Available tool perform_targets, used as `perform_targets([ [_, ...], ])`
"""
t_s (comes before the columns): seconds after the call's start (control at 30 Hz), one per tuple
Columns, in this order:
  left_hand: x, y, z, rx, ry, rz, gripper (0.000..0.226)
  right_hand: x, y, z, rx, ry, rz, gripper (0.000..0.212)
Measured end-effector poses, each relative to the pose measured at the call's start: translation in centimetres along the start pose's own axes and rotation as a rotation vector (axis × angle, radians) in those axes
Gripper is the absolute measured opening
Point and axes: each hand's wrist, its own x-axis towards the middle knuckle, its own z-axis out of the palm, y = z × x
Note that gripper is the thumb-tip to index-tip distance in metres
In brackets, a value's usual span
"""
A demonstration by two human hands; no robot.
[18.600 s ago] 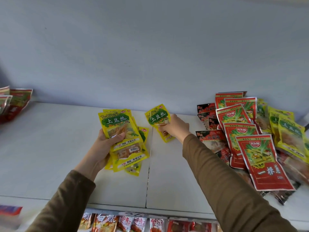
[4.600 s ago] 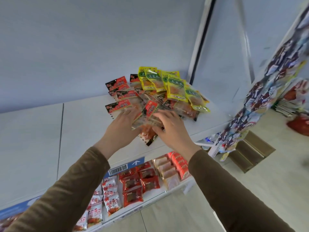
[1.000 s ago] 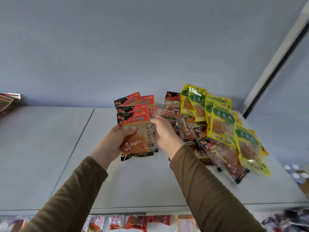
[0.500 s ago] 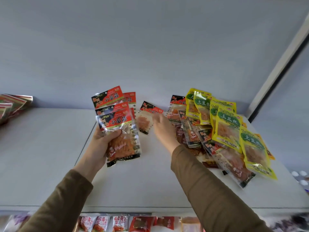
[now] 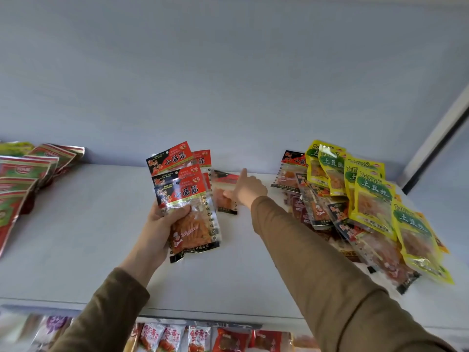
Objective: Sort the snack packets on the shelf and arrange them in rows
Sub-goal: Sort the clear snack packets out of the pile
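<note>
Packets with red and black tops (image 5: 182,196) sit in a small fan in the left hand (image 5: 162,224), a little left of the middle of the white shelf (image 5: 76,237). The thumb lies across the front of the top packet and the fingers curl round the back, so the hand holds the whole bunch tight. The clear bottom part of the front packet shows orange strips inside. Just beside the bunch, at about 2 o'clock from it, one more packet of the same kind (image 5: 224,193) is blurry. The right hand (image 5: 247,190) is on it. Its thumb seems to touch the front of that packet and one finger points up at 12 o'clock, but the blur hides whether the hand pinches the packet or only touches it. Both arms wear brown sleeves (image 5: 317,262). At 3 o'clock from the hands there is a messy pile (image 5: 355,224) at the right end of the shelf. It has yellow and green packets (image 5: 373,199) on top and more red and black ones under them, all lying over each other. At 9 o'clock, well apart from the hands, red and green packets (image 5: 22,179) lie in a stack at the left end of the shelf. At 6 o'clock, under the shelf edge, a lower shelf shows a line of small red and white packets (image 5: 198,339). A plain pale wall (image 5: 228,85) stands behind the shelf.
</note>
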Motion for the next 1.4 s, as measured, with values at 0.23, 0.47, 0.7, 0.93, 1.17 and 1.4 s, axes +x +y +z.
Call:
perform_targets([
  [0.23, -0.1, 0.7, -2.0, 0.002, -0.015, -0.009, 0.059, -1.5, -2.2, 1.5, 0.490, 0.014, -0.010, 0.088],
  [0.47, -1.0, 1.5, -3.7, 0.067, -0.144, -0.026, 0.055, -5.4, -3.3, 0.0, 1.519, -0.086, -0.027, 0.005],
  [0.7, -1.4, 2.1, -4.6, 0.151, -0.239, -0.038, 0.066, -7.9, -5.7, -1.3, 1.591, -0.242, -0.113, 0.043],
  [0.93, -1.6, 3.8, -5.5, 0.226, -0.162, -0.053, 0.068, -8.3, -7.6, -0.1, 1.678, -0.419, -0.346, 0.054],
  [1.17, -1.3, 7.2, -9.1, 0.314, -0.054, -0.007, 0.060, -9.0, -12.4, 3.8, 1.709, -0.437, -0.534, 0.043],
  [1.4, 0.2, 11.3, -15.4, 0.432, 0.066, -0.019, 0.057, -9.3, -21.8, 7.6, 1.738, -0.348, -0.356, 0.048],
])
